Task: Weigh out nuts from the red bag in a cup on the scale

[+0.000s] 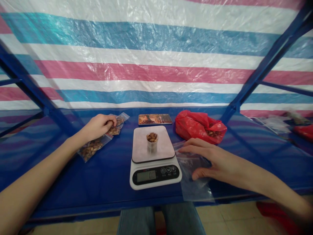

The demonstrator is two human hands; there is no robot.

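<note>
- Left hand [100,126]: fingers curled at the far nut bag [117,129], the near nut bag [91,150] lying below the wrist; whether it pinches either cannot be told.
- Right hand [207,156]: open, thumb spread from the fingers, over the flat plastic bag [193,191] beside the scale; contact is unclear.
- That flat bag should be very light, limp and slick, its layers likely to cling; the rim is the place to pinch.
- The nut bags look soft and lumpy, with shifting contents; a top edge, above the nuts, would give the surest hold.
- Cup [152,148]: upright on the scale [140,150], heaped with nuts [152,137]. It looks light, thin-walled and easily tipped; hold it gently round the sides, below the rim.
- Red bag [193,125]: behind the right hand, slack and crinkly, nuts showing at its mouth.
- Picture-covered slab [155,119]: flat behind the scale, apparently stiff.
</note>
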